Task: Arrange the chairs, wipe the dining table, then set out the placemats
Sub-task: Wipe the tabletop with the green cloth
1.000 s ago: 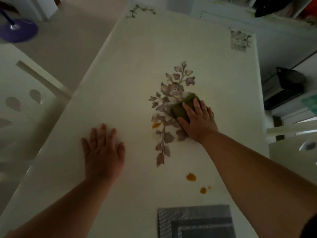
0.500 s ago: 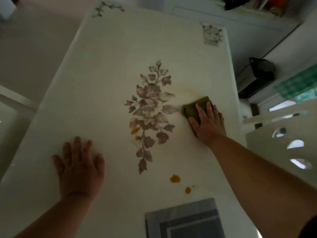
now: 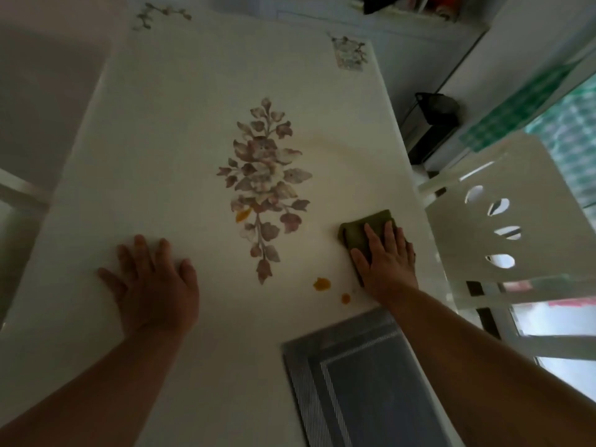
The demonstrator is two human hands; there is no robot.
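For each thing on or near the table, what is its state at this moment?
Right hand: flat, pressing the green cloth.
Left hand: open, flat on the table.
Table: three orange spots unwiped.
Grey placemat: flat at near edge.
White chair: beside the table's right side.

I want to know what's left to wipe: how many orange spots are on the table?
3: one on the floral print, a larger one near the right hand, a small one beside it. The hands may hide others.
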